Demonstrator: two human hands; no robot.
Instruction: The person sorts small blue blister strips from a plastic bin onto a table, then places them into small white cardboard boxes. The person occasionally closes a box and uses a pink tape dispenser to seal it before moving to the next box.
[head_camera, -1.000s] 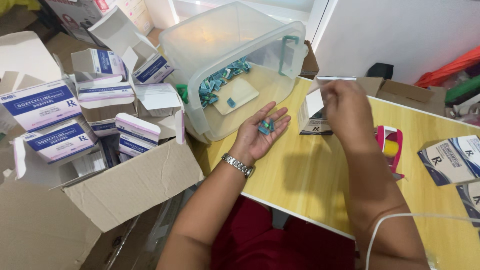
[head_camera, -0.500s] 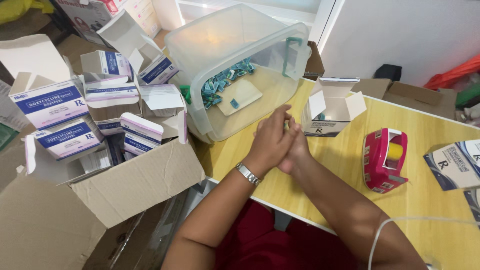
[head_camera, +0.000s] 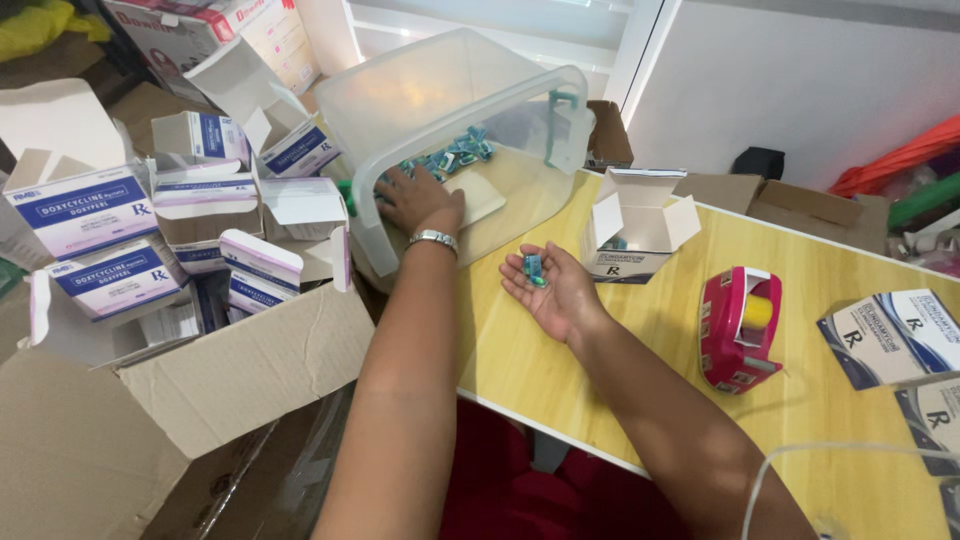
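My left hand (head_camera: 415, 198), with a metal watch at the wrist, reaches into a clear plastic bin (head_camera: 560, 120) lying on its side and rests among several teal blister strips (head_camera: 455, 157) inside it. Its fingers are partly hidden by the bin's rim. My right hand (head_camera: 550, 285) lies palm up on the yellow table (head_camera: 560, 370) with a few small teal blister pieces (head_camera: 533, 268) on its open palm. An open white carton (head_camera: 635, 220) stands just beyond that hand.
A pink tape dispenser (head_camera: 738, 325) sits right of my right arm. Flat blue-and-white cartons (head_camera: 890, 335) lie at the table's right edge. A large cardboard box (head_camera: 160, 390) on the left holds several blue-and-white medicine boxes (head_camera: 85, 210).
My hands were pressed together over the table. Now the left has gone into the bin, and the right rests palm up with the blister pieces that lay in the left palm a second ago.
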